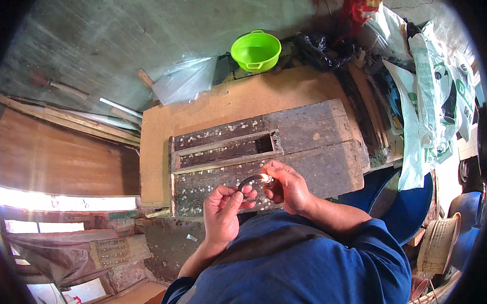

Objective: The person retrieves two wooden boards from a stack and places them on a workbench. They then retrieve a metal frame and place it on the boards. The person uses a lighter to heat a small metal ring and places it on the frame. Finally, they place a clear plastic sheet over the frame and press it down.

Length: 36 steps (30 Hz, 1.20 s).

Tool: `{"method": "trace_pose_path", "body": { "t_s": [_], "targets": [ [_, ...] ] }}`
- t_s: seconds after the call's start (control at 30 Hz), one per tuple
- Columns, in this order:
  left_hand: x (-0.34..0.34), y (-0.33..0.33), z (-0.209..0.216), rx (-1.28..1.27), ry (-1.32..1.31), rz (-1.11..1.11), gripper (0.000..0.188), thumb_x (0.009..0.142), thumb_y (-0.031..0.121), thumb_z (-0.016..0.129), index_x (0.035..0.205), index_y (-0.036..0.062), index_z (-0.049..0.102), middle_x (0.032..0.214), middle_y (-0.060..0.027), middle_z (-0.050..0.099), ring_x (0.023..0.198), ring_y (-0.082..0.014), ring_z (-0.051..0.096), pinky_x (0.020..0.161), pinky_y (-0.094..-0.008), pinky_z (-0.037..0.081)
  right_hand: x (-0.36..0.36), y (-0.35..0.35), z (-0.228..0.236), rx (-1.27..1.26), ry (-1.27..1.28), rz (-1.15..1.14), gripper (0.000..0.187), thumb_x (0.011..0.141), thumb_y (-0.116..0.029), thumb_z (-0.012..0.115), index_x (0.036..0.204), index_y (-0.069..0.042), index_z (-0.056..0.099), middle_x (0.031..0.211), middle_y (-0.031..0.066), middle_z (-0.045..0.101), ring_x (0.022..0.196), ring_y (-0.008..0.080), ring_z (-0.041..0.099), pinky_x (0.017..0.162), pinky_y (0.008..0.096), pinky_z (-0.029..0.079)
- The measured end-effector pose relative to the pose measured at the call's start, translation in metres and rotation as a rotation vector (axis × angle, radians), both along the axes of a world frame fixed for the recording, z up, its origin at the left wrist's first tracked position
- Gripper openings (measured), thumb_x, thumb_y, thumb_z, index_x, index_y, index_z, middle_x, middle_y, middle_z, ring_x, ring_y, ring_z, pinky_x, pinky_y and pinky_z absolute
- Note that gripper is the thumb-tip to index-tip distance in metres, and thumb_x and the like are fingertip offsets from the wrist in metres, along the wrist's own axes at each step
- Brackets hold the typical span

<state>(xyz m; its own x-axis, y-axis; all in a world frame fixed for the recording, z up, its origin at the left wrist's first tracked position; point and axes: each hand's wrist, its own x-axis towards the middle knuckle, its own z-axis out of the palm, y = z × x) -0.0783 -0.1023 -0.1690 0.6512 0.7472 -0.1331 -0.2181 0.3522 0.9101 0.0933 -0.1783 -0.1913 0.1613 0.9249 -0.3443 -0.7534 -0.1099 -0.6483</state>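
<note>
Close to my chest, my left hand (223,213) pinches a thin black curved strip (247,179) between thumb and fingers; whether it is a full ring I cannot tell. My right hand (288,187) is closed around a small lighter (270,182), mostly hidden by the fingers. A bright flame (265,177) burns at the lighter's top and touches the right end of the strip. Below both hands lies a dark wooden board (308,160) dotted with several small pale round pieces (199,191). A narrow framed slot (227,153) runs along the board.
Under the dark board is a larger tan board (154,139). A green basin (256,51) and clear plastic sheet (185,81) sit at the far side. Printed plastic sacks (434,91) hang at right, above a blue drum (411,205) and a white bucket (439,244).
</note>
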Motion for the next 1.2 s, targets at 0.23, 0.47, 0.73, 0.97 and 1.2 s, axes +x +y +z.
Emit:
{"method": "trace_pose_path", "body": {
  "t_s": [0.23,0.47,0.73,0.97,1.2],
  "targets": [
    [-0.0008,0.0001,-0.0002,-0.002,-0.003,0.008,0.004,0.096,0.005,0.055,0.100,0.0039,0.055,0.106,-0.0170,0.069,0.094,-0.0266,0.070,0.073,-0.0330,0.060,-0.0020,0.0014,-0.0022,0.003,-0.010,0.004,0.021,0.099,-0.030,0.045,0.090,-0.014,0.054,0.065,-0.0028,0.052,0.050,0.0042,0.045,0.041,0.0199,0.026],
    [-0.0002,0.0011,-0.0002,-0.038,-0.007,0.020,0.004,0.096,0.007,0.057,0.099,0.0045,0.055,0.104,-0.0161,0.069,0.092,-0.0260,0.070,0.072,-0.0328,0.060,-0.0032,0.0014,-0.0005,0.008,0.022,0.004,0.021,0.099,-0.029,0.045,0.092,-0.013,0.055,0.073,-0.0036,0.054,0.055,0.0045,0.048,0.042,0.0190,0.027],
    [-0.0001,0.0027,0.0005,-0.061,-0.011,0.021,0.005,0.096,0.006,0.057,0.100,0.0037,0.056,0.104,-0.0158,0.069,0.091,-0.0247,0.070,0.071,-0.0320,0.060,-0.0030,0.0031,0.0013,0.004,0.020,-0.025,0.022,0.100,-0.030,0.046,0.091,-0.012,0.055,0.072,-0.0034,0.052,0.055,0.0052,0.049,0.042,0.0192,0.027],
    [0.0008,0.0038,0.0001,-0.073,-0.032,0.014,0.005,0.097,0.005,0.055,0.100,0.0013,0.056,0.104,-0.0151,0.069,0.092,-0.0231,0.070,0.072,-0.0309,0.060,-0.0021,0.0043,0.0013,0.017,-0.001,-0.014,0.023,0.100,-0.031,0.045,0.089,-0.013,0.054,0.070,-0.0032,0.052,0.054,0.0044,0.047,0.042,0.0190,0.026],
    [0.0009,0.0047,-0.0013,-0.064,-0.040,0.013,0.006,0.097,0.006,0.055,0.101,0.0015,0.056,0.104,-0.0152,0.069,0.092,-0.0231,0.070,0.072,-0.0306,0.060,-0.0033,0.0056,-0.0029,0.025,0.016,-0.014,0.024,0.101,-0.031,0.043,0.090,-0.013,0.054,0.065,-0.0026,0.052,0.052,0.0040,0.045,0.042,0.0194,0.025]
  ]
}}
